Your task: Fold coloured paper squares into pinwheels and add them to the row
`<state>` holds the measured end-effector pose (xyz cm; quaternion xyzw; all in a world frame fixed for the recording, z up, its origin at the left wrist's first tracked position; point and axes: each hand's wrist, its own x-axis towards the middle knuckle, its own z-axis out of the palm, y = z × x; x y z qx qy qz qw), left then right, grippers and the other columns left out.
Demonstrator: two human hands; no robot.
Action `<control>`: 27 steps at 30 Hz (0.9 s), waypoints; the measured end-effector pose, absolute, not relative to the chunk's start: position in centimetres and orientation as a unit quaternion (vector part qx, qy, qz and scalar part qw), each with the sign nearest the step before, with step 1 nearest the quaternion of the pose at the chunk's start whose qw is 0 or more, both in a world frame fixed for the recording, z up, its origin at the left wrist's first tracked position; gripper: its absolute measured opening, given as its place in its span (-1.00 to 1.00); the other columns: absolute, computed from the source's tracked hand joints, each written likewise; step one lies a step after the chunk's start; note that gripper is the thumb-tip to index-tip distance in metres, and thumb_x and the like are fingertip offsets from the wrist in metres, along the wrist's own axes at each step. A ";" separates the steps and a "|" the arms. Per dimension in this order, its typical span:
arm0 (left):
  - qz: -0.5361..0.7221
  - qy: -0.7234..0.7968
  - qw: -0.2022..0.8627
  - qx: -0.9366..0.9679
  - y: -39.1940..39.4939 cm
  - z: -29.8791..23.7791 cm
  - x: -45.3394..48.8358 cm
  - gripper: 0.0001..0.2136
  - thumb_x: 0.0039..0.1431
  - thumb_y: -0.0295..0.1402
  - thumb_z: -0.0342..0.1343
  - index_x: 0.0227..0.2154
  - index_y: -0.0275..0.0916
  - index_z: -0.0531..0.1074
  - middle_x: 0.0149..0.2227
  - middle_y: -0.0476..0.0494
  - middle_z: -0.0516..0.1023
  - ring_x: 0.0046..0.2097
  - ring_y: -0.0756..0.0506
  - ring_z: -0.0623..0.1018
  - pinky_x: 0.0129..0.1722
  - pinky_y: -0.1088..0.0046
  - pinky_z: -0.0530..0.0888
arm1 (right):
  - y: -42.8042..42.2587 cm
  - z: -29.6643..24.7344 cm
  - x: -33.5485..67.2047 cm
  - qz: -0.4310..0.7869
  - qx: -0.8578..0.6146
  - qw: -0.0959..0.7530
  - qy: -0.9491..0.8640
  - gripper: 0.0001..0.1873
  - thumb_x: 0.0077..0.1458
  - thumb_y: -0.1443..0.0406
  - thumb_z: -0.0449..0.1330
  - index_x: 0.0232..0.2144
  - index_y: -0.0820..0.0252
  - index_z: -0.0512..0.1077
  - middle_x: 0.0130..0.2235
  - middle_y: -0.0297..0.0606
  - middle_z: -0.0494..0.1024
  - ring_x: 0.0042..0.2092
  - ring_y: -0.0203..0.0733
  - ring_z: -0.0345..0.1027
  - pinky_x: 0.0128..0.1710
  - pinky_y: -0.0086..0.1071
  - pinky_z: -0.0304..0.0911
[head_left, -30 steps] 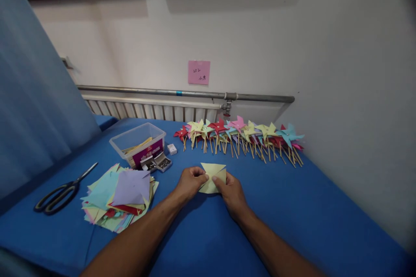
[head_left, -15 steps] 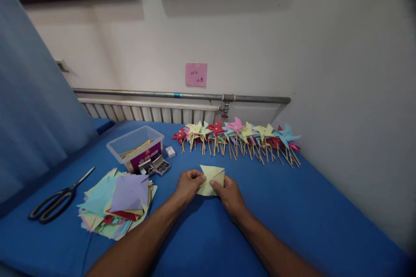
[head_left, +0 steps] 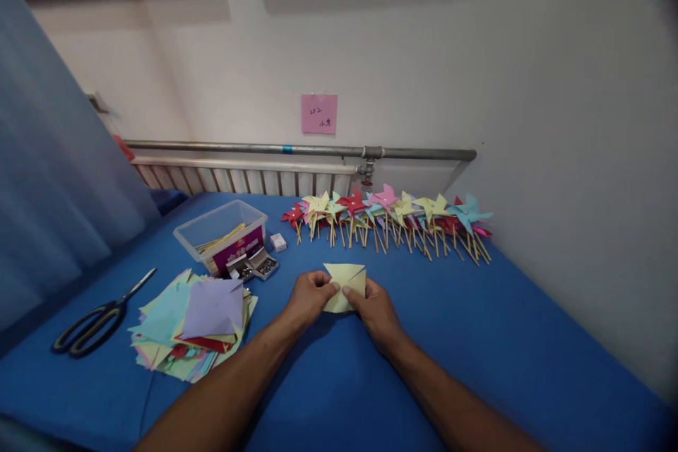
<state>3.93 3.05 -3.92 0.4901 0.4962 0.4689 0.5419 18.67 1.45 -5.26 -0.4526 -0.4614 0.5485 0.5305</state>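
A pale yellow paper square (head_left: 344, 302), slit in from its corners, is held up above the blue table. My left hand (head_left: 312, 296) pinches its left side between thumb and fingers. On the right side, my right hand (head_left: 377, 311) grips it with the thumb on the front and the fingers behind. Both thumbs lie close together near the middle of the paper. Left of my hands is a stack of coloured paper squares, a purple square (head_left: 212, 307) on top. Behind my hands, finished paper pinwheels (head_left: 405, 207) on sticks lie in a row.
A clear plastic box (head_left: 193, 229) with thin sticks stands at the back left. Beside it are an opened small box of metal pins (head_left: 263, 264) and a small white box (head_left: 278, 242). Black-handled scissors (head_left: 100, 321) lie far left. A wall with a pipe (head_left: 424, 154) bounds the back.
My left thumb has slid slightly right, closer to the right thumb, on the yellow paper. The view has tilted down a little; the other things lie as before.
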 end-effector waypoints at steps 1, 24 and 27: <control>0.469 0.498 0.544 0.486 3.1 -3.9 3.9 -0.71 -0.21 -0.17 0.29 -0.61 -0.26 0.36 -0.66 0.06 0.37 -0.60 0.06 0.27 -0.58 0.53 0.19 | 1.5 -5.3 18.7 0.551 -0.451 0.529 -0.462 -0.60 -0.12 0.15 0.38 -0.21 0.22 0.55 -0.30 -0.23 0.68 -0.33 -0.10 0.50 -0.32 -0.33 0.36; 0.490 0.467 0.567 0.469 3.1 -4.5 4.3 -0.74 -0.21 -0.21 0.27 -0.61 -0.26 0.33 -0.66 0.08 0.35 -0.61 0.07 0.26 -0.58 0.53 0.19 | 1.8 -5.3 19.0 0.563 -0.415 0.557 -0.448 -0.57 -0.10 0.00 0.40 -0.28 0.17 0.52 -0.40 -0.30 0.62 -0.37 -0.13 0.44 -0.36 -0.33 0.31; 0.485 0.468 0.559 0.482 3.2 -5.0 4.5 -0.76 -0.20 -0.23 0.25 -0.62 -0.25 0.32 -0.67 0.09 0.33 -0.62 0.08 0.25 -0.60 0.54 0.17 | 2.2 -5.4 19.2 0.544 -0.421 0.578 -0.439 -0.62 -0.09 0.00 0.38 -0.41 0.16 0.45 -0.47 -0.37 0.55 -0.46 -0.22 0.34 -0.43 -0.38 0.25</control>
